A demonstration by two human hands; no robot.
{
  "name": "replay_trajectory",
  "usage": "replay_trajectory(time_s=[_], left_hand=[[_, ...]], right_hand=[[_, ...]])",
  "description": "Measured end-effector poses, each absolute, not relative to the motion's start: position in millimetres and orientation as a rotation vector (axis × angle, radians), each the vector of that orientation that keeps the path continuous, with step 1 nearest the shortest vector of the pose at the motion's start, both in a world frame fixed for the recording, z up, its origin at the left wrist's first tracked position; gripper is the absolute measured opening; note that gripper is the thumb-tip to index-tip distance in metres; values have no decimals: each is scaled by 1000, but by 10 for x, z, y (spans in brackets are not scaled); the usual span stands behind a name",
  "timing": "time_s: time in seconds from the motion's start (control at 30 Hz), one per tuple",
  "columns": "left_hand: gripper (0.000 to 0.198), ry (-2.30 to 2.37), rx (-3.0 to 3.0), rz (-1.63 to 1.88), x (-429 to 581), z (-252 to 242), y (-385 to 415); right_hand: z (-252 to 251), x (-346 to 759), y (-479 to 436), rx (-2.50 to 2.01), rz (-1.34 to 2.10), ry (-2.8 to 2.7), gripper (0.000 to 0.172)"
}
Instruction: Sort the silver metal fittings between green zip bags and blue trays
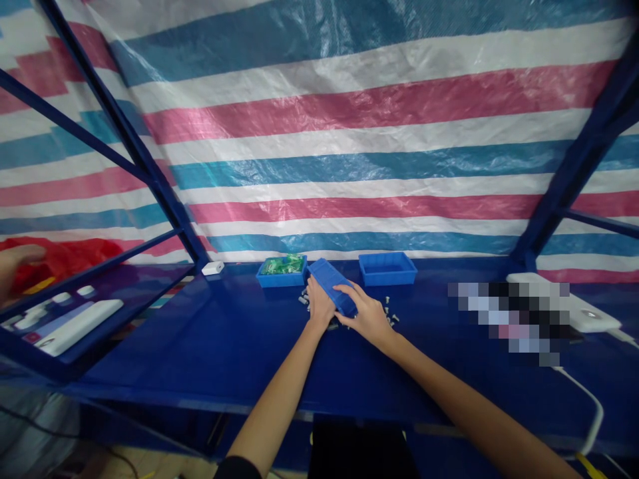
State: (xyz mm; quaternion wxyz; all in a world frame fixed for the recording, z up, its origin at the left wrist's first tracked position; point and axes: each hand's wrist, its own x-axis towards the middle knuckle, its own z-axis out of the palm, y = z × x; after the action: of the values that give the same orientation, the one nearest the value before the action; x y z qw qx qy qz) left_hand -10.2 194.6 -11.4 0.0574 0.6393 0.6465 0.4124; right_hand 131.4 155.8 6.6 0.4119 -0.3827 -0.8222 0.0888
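A blue plastic bin (330, 283) is tilted above the table, its ribbed underside facing up toward me. My left hand (320, 305) grips its near left side. My right hand (368, 313) is closed round the right end, fingers over the upturned face. Small pale metal pieces, like screws or bolts, lie scattered on the table beneath and beside it, some pieces (303, 300) on the left and other pieces (392, 318) on the right. The bin's inside is hidden from me.
Behind stand a blue bin (282, 279) of green packets and another blue bin (388, 274). A white adapter (213, 268) sits at the back left. At right are a white device (589, 313) with a cable and a blurred-out object. Another person's hand (20, 259) touches red material at far left.
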Motion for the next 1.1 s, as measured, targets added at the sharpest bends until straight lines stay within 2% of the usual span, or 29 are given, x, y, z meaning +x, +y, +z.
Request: replay_trajectory(time_s=[0.33,0.5,0.63,0.77,0.93,1.07,1.1], left_hand=[[24,2061,1943,1327,-89,-113,1884],[21,2145,2070,1243,-76,-93,1943],[12,2142,2077,1258,-77,-120,1982],[15,2139,2061,1304,-85,-89,1965],[44,1912,2501,1417,-47,92,1838],[21,1594,2960,1105,-22,170,1824],[21,1555,3007,1036,-28,184,1856]], right_hand=[[50,1314,1555,-942,64,-2145,43],[52,1365,1617,-923,64,-1970,39],[91,1393,1688,-901,240,-1690,46],[156,1423,1758,-876,566,-1401,61],[240,1533,1871,-824,818,-1123,68],[256,1645,1977,-834,880,-1142,66],[252,1672,2003,-855,857,-1159,68]])
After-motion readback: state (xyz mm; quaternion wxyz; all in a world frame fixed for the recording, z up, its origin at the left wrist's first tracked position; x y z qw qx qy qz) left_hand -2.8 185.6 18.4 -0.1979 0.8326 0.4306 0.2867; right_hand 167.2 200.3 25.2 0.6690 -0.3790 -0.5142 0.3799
